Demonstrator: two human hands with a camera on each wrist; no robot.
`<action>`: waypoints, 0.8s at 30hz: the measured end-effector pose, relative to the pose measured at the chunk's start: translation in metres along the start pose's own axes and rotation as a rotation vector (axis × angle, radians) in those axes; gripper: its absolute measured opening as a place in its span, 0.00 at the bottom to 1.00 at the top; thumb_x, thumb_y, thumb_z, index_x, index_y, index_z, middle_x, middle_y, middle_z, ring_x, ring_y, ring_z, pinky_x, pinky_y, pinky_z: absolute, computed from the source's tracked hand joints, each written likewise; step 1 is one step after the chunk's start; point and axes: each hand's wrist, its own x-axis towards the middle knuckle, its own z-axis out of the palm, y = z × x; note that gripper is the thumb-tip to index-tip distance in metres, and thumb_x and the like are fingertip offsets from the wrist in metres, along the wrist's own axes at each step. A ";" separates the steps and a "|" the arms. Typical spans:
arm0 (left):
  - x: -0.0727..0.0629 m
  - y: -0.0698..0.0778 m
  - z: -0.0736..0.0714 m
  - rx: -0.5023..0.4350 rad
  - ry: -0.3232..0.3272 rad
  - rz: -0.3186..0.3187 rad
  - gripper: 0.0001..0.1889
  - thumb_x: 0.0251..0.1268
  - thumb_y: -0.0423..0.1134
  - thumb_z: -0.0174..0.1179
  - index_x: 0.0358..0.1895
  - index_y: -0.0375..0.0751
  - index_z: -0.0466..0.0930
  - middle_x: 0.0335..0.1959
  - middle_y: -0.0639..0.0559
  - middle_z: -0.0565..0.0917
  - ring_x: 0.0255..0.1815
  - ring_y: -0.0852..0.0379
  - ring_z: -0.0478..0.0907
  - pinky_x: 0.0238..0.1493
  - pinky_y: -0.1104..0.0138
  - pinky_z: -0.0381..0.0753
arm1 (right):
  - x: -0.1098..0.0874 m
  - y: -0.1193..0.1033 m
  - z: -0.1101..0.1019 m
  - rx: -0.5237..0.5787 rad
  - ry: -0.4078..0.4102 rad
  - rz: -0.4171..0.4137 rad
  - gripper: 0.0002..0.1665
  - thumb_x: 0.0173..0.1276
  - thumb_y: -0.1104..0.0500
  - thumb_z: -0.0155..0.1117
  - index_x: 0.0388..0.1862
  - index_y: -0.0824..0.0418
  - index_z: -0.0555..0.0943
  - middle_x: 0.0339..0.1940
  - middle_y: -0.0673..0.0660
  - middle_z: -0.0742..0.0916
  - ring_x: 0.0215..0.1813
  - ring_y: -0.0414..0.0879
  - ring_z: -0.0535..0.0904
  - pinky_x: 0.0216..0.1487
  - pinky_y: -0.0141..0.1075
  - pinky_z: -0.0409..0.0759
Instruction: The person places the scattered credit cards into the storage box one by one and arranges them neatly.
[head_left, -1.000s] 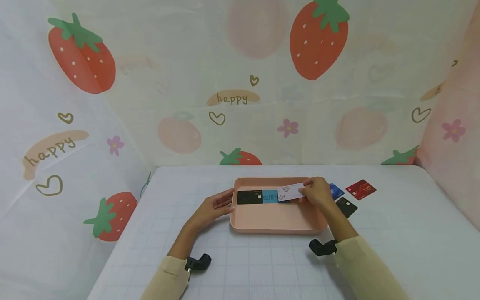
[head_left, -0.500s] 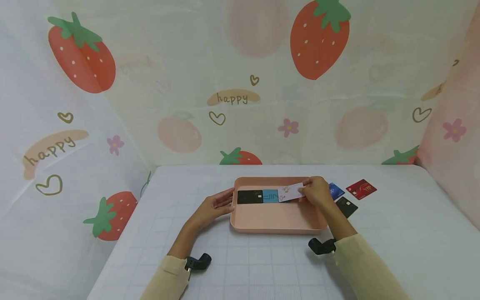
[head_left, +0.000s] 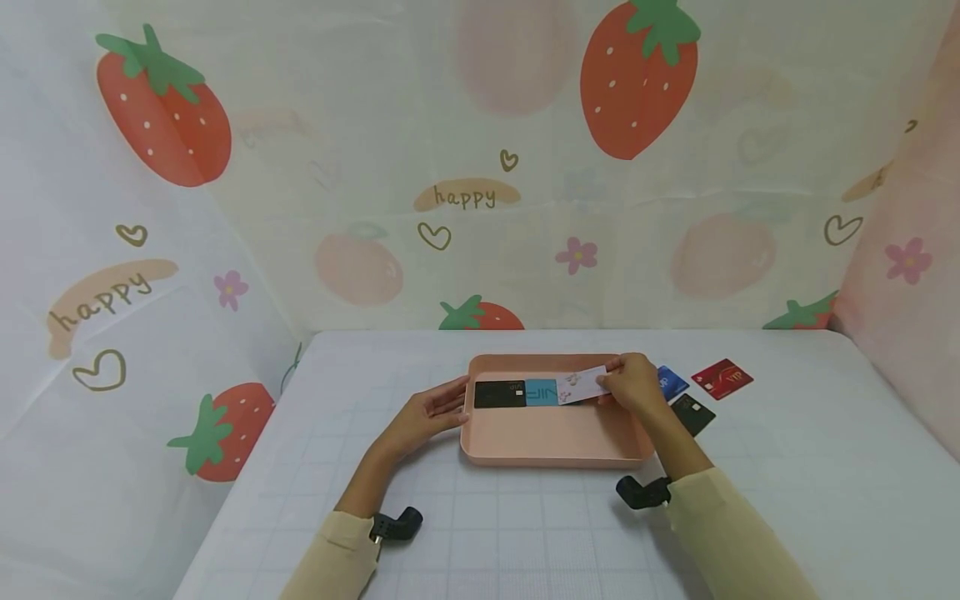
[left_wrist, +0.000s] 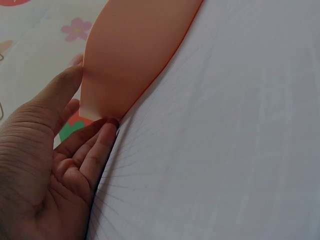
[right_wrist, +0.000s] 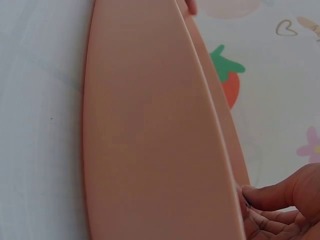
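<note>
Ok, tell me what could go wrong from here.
Crooked landing: the white flower-patterned card in the right hand slants across part of the light-blue rectangular card, so it might settle askew on top.
Disturbed row: a push could nudge the light-blue card into the black chip card beside it in the pink rectangular tray.
Brushed card: the right forearm passes close to the loose black card outside the tray and may knock it.
</note>
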 end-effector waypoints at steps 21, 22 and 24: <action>0.001 -0.001 0.000 -0.014 -0.006 0.010 0.35 0.70 0.29 0.64 0.78 0.35 0.61 0.76 0.39 0.66 0.74 0.43 0.67 0.65 0.67 0.76 | 0.002 0.002 0.004 -0.029 0.019 -0.014 0.20 0.69 0.71 0.62 0.58 0.77 0.73 0.43 0.69 0.83 0.24 0.44 0.82 0.27 0.32 0.85; 0.001 -0.001 0.000 -0.015 -0.006 0.010 0.35 0.70 0.29 0.64 0.78 0.35 0.61 0.76 0.39 0.66 0.74 0.43 0.67 0.65 0.67 0.76 | 0.002 0.003 0.004 -0.032 0.021 -0.020 0.20 0.70 0.70 0.61 0.58 0.77 0.73 0.43 0.69 0.83 0.24 0.44 0.82 0.26 0.32 0.85; 0.001 -0.001 -0.001 -0.015 -0.006 0.010 0.35 0.70 0.29 0.64 0.78 0.35 0.61 0.76 0.39 0.66 0.74 0.43 0.67 0.65 0.67 0.76 | 0.001 0.003 0.005 -0.039 0.026 -0.030 0.20 0.71 0.68 0.60 0.57 0.78 0.74 0.43 0.70 0.83 0.23 0.44 0.82 0.26 0.32 0.86</action>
